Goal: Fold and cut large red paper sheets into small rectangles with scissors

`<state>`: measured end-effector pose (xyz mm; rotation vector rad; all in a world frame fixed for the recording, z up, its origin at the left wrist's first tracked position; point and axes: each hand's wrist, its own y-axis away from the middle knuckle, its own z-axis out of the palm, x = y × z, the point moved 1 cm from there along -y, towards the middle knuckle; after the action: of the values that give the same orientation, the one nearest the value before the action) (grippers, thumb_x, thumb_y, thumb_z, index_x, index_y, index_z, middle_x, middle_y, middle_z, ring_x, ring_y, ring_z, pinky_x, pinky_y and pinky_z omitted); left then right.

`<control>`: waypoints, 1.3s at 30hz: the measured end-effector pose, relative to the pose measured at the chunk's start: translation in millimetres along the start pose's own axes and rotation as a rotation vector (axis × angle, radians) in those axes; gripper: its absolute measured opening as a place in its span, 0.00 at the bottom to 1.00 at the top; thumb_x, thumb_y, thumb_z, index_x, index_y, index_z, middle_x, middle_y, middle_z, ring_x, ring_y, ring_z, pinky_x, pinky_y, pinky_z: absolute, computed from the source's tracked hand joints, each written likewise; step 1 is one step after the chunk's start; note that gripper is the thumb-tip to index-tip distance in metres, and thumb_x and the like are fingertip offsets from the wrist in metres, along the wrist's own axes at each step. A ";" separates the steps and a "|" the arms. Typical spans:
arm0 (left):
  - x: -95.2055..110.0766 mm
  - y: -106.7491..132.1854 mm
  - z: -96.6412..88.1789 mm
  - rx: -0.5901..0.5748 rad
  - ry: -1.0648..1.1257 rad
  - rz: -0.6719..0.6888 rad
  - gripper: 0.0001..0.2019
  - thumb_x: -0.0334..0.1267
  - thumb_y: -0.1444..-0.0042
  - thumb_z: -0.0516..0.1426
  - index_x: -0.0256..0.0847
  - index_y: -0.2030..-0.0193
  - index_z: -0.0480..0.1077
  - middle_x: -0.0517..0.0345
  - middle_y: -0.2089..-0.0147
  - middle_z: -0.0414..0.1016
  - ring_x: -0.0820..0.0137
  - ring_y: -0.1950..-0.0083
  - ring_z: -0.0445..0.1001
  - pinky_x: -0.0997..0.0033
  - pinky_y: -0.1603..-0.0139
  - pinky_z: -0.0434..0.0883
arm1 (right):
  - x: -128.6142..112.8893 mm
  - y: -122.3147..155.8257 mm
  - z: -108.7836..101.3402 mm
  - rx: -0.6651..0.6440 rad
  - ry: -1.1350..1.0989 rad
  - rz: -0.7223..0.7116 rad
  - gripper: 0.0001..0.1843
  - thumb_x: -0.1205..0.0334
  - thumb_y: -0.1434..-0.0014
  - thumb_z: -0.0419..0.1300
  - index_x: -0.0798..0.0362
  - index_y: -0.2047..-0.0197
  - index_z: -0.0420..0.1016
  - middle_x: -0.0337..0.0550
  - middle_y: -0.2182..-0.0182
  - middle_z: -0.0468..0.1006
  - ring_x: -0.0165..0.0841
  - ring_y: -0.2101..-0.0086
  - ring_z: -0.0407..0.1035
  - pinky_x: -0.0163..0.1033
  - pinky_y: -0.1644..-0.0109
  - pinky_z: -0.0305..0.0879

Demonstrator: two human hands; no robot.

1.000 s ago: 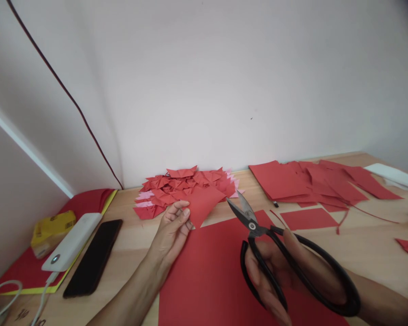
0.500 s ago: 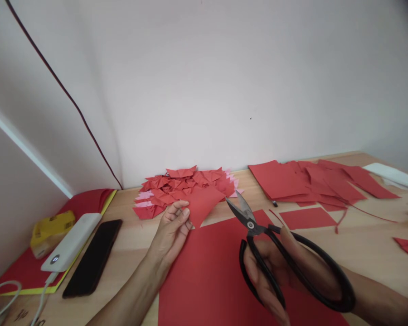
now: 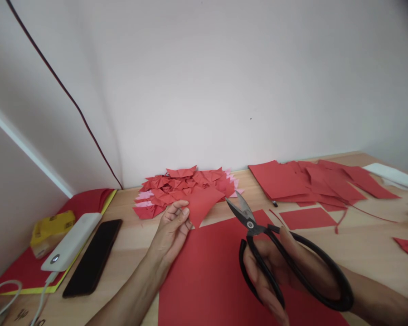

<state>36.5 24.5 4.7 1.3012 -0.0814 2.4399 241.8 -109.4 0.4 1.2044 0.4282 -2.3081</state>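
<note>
My left hand (image 3: 175, 226) pinches a small piece of red paper (image 3: 206, 203) by its left edge, thumb on top. The piece is raised above the table and slightly curved. In my right hand (image 3: 270, 267) are black-handled scissors (image 3: 250, 225), their blades parted and pointing up and left. The blade tips are close to the right corner of the red piece, with no paper visible between them. Beneath both hands lies a large red sheet (image 3: 204, 280), partly covered by my right hand and the scissors.
Folded red and pink paper pieces (image 3: 182, 185) are heaped against the wall. At the right lie cut red sheets (image 3: 282, 181), a red rectangle (image 3: 308, 218) and thin strips. On the left are a phone (image 3: 93, 258), a white power bank (image 3: 71, 242) with cable, and a yellow packet (image 3: 52, 232).
Almost nothing differs. The scissors have shifted very slightly; the left hand and the red piece hold their place.
</note>
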 end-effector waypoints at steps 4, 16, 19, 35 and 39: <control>-0.3 0.4 -1.3 0.002 0.000 0.000 0.16 0.31 0.61 0.72 0.38 0.64 0.75 0.63 0.73 0.75 0.79 0.74 0.73 0.81 0.70 0.72 | 0.2 -0.3 -0.1 0.011 0.004 -0.003 0.45 0.26 0.41 0.33 0.59 0.62 0.72 0.46 0.82 0.74 0.30 0.84 0.66 0.30 0.79 0.58; -0.8 0.2 -1.8 -0.007 -0.011 0.003 0.15 0.31 0.59 0.71 0.38 0.63 0.75 0.64 0.72 0.74 0.79 0.73 0.74 0.81 0.69 0.72 | -2.7 -0.6 0.7 -0.024 -0.032 -0.014 0.44 0.27 0.41 0.34 0.58 0.60 0.73 0.47 0.81 0.76 0.31 0.84 0.67 0.31 0.79 0.57; -0.3 0.0 -0.9 -0.007 -0.017 0.003 0.15 0.31 0.59 0.71 0.38 0.64 0.75 0.63 0.72 0.75 0.78 0.72 0.74 0.82 0.70 0.71 | -1.7 -0.4 -0.1 -0.024 -0.025 -0.011 0.44 0.28 0.40 0.33 0.58 0.60 0.73 0.48 0.80 0.77 0.31 0.84 0.68 0.31 0.78 0.59; -2.7 -7.0 -8.7 -0.044 -0.050 0.016 0.15 0.31 0.59 0.71 0.39 0.63 0.77 0.63 0.74 0.74 0.79 0.72 0.72 0.81 0.67 0.71 | -12.1 0.7 15.9 0.157 -0.135 0.163 0.44 0.24 0.44 0.38 0.58 0.67 0.74 0.46 0.83 0.75 0.28 0.87 0.64 0.30 0.79 0.55; -2.2 -6.5 -7.3 -0.044 -0.091 0.008 0.16 0.32 0.59 0.71 0.40 0.61 0.78 0.65 0.76 0.70 0.80 0.74 0.70 0.81 0.68 0.70 | -15.4 -0.2 18.0 0.167 -0.149 0.191 0.46 0.22 0.46 0.38 0.58 0.66 0.74 0.47 0.83 0.75 0.29 0.87 0.65 0.30 0.80 0.56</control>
<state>34.1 31.5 -2.1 1.3947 -0.1631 2.3713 237.0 -113.6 23.2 1.0879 0.0655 -2.2817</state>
